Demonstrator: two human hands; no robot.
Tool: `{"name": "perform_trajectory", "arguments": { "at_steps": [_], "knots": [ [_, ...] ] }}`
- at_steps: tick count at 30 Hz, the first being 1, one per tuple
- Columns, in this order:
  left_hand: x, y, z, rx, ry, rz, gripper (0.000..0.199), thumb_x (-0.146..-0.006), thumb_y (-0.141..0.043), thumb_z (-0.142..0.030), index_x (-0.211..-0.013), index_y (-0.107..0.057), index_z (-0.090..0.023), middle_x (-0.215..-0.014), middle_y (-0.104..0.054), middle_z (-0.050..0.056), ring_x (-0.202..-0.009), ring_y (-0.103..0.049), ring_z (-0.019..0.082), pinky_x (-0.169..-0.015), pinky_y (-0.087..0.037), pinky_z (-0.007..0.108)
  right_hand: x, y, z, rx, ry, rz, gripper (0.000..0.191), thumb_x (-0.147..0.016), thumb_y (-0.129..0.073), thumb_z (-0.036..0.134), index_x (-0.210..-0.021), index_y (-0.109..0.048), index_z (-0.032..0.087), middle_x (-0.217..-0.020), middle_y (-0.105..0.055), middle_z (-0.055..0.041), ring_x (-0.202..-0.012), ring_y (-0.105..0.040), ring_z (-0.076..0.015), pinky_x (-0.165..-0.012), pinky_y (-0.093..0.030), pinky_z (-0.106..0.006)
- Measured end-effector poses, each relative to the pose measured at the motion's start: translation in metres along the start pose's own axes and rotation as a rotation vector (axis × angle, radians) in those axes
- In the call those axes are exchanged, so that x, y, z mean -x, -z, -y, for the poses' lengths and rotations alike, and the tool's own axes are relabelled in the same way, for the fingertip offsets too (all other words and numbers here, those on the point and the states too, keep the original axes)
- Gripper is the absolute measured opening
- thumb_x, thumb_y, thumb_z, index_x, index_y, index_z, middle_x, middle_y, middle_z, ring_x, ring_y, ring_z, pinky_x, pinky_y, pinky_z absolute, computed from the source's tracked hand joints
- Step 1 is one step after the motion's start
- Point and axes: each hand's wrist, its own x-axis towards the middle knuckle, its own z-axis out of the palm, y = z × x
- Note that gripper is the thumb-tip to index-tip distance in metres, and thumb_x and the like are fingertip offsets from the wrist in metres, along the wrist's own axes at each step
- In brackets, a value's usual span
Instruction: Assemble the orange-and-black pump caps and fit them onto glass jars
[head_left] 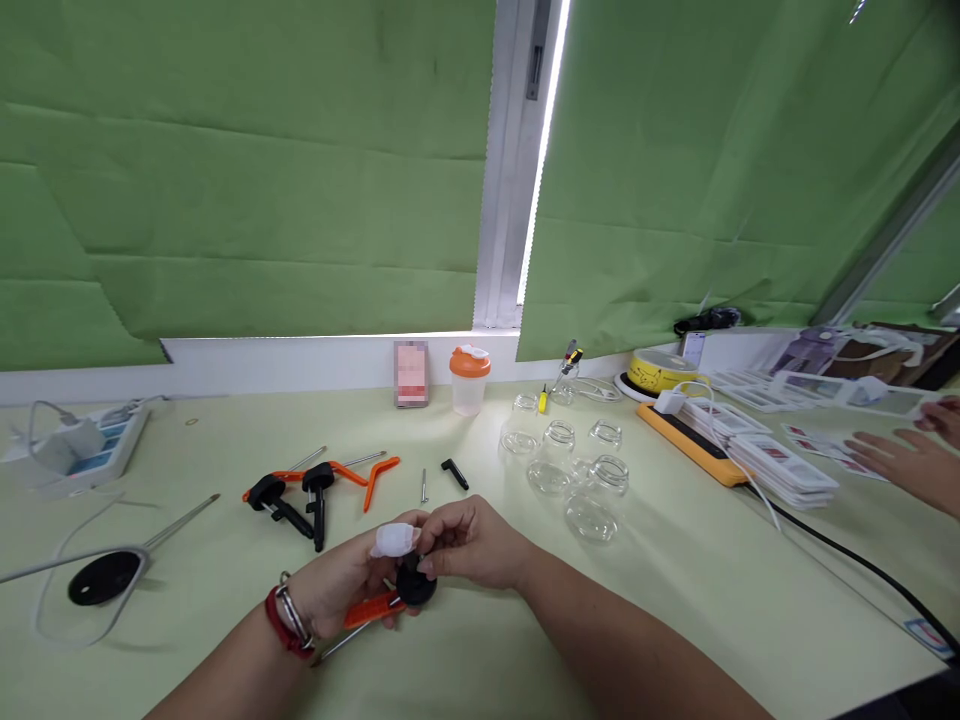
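Hands hide most of black knob — orange handle half-covered.

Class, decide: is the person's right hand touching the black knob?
Touching. The head view shows the right hand with its fingertips pressed on the black knob.

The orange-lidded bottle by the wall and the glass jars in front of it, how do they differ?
The orange-lidded bottle is capped and cloudy white; the glass jars are open-mouthed and clear. The bottle is taller and narrower, the jars squat and wide. The bottle stands alone, the jars in a cluster. All stand upright on the table.
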Motion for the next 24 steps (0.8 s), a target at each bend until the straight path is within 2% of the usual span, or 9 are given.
{"name": "perform_trajectory", "arguments": {
  "at_steps": [10, 15, 24],
  "knots": [
    [-0.0011, 0.001, 0.0011, 0.009, 0.016, -0.008, 0.053, -0.07, -0.059, -0.049, -0.115, -0.049, -0.023, -0.084, -0.061, 0.005, -0.068, -0.061, 0.02, -0.046, -0.04, 0.022, 0.0, 0.0014, 0.0007, 0.012, -0.017, 0.0, 0.026, -0.055, -0.08, 0.03, -0.071, -0.067, 0.013, -0.08, -0.063, -0.0018, -0.068, -0.056, -0.0104, -0.067, -0.049, -0.025],
    [-0.0001, 0.0, 0.001, 0.001, 0.008, -0.026, 0.049, -0.069, -0.06, -0.048, -0.108, -0.051, -0.021, -0.082, -0.06, 0.004, -0.066, -0.061, 0.02, -0.046, -0.041, 0.023, -0.0003, 0.0026, 0.0003, -0.005, -0.03, -0.009, 0.026, -0.054, -0.08, 0.027, -0.071, -0.067, 0.013, -0.078, -0.063, -0.0014, -0.067, -0.057, -0.01, -0.067, -0.048, -0.025],
    [-0.0003, 0.0016, 0.0019, -0.017, 0.018, -0.054, 0.052, -0.071, -0.058, -0.047, -0.117, -0.048, -0.024, -0.082, -0.061, 0.004, -0.069, -0.063, 0.022, -0.047, -0.04, 0.023, -0.0014, -0.0018, 0.0012, 0.004, -0.062, -0.091, 0.026, -0.048, -0.083, 0.025, -0.064, -0.066, 0.013, -0.069, -0.065, -0.0001, -0.063, -0.059, -0.0117, -0.065, -0.047, -0.027]
  ]
}}
